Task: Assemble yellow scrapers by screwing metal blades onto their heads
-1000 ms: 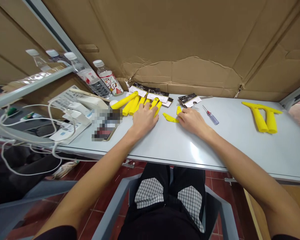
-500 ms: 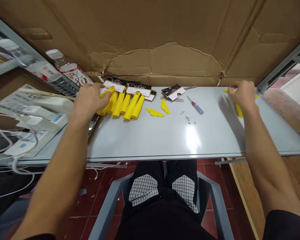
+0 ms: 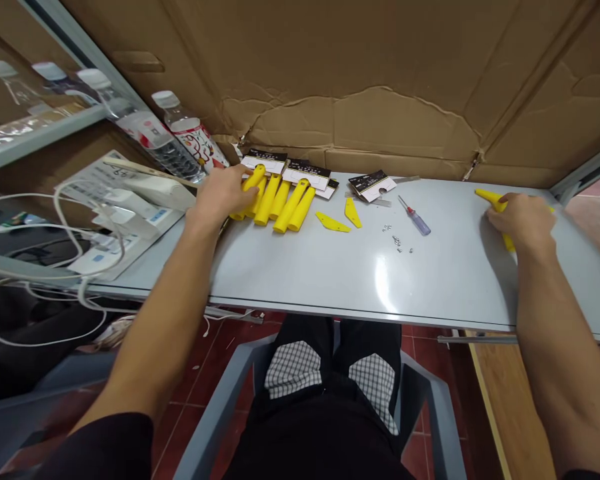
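My left hand (image 3: 224, 195) is at the left end of a row of yellow tubular handles (image 3: 269, 201), its fingers closed round the leftmost handle (image 3: 255, 179). Black-and-white cards (image 3: 307, 175) lie at the tops of these handles. Far to the right, my right hand (image 3: 524, 221) grips a yellow T-shaped tool (image 3: 490, 197) on the tabletop, covering most of it. Between the hands lie two flat yellow plates (image 3: 333, 223), a screwdriver (image 3: 418, 219) with a purple handle, and several small screws (image 3: 397, 241).
More cards (image 3: 371, 185) and thin metal strips (image 3: 383, 202) lie at the back of the white table (image 3: 300, 273). Bottles (image 3: 190, 130), white cables (image 3: 57, 220) and white boxes (image 3: 145, 200) crowd the left. A cardboard wall (image 3: 355, 67) stands behind.
The view has turned left, so the table's contents appear farther right. My left hand stays at the handles; my right hand has come slightly nearer with the yellow tool.
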### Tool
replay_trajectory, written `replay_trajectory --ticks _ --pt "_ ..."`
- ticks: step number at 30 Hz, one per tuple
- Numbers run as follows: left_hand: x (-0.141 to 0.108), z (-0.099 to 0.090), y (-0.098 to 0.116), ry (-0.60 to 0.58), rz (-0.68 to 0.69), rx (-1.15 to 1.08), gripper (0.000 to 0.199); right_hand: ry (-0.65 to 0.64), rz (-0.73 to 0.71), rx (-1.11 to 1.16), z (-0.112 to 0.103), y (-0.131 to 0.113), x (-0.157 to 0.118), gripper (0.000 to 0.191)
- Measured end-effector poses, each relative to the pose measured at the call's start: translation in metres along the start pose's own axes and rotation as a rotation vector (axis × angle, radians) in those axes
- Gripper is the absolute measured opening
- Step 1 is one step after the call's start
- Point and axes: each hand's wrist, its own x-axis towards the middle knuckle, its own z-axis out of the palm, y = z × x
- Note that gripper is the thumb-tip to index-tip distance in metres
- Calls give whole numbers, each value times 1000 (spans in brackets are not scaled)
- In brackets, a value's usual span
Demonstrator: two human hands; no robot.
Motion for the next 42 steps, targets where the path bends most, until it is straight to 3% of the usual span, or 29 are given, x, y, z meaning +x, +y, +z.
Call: replay_trajectory --ticks 2,3,7,9,12,15,17,19,22,27,29,31,33,36,42 --pt "-6 -8 19 61 -82 61 89 -22 3 37 -14 -6 -11 55" --pt "-10 -13 31 79 -60 67 82 1 -25 44 -23 -11 -20 53" --pt "-25 -18 90 163 119 -12 50 41 -366 317 -66 -53 -80 50" --pt "-31 -10 116 61 227 -94 42 -91 -533 451 -80 -84 -123 51" --pt "-37 12 138 -212 479 -113 37 -330 -791 411 -81 -126 -185 42" --pt "-36 34 138 -367 612 -80 33 -445 -892 293 -64 -151 -225 34" --pt "-33 45 132 -409 667 -97 31 -423 -885 257 -52 -160 -235 33" --pt "-30 54 127 -391 696 -127 32 -414 -877 282 -46 -165 -231 34" --pt "-29 61 130 -257 690 -172 33 -403 -870 411 -51 -168 -202 37" --pt "-25 55 144 -78 545 -500 36 -131 -637 688 -51 -149 -103 33" --pt "-20 50 145 -79 465 -705 43 -137 -543 958 -37 -133 -66 42" --pt "-15 46 142 -108 337 -915 48 -233 -402 1248 -18 -118 -41 53" --pt "-13 44 137 -138 186 -1069 49 -353 -323 1353 0 -106 -31 58" --pt "-17 45 132 -191 13 -1199 46 -419 -338 1337 16 -98 -32 60" --pt "-40 52 143 -421 -101 -1343 34 -521 -429 1202 2 -101 -52 50"
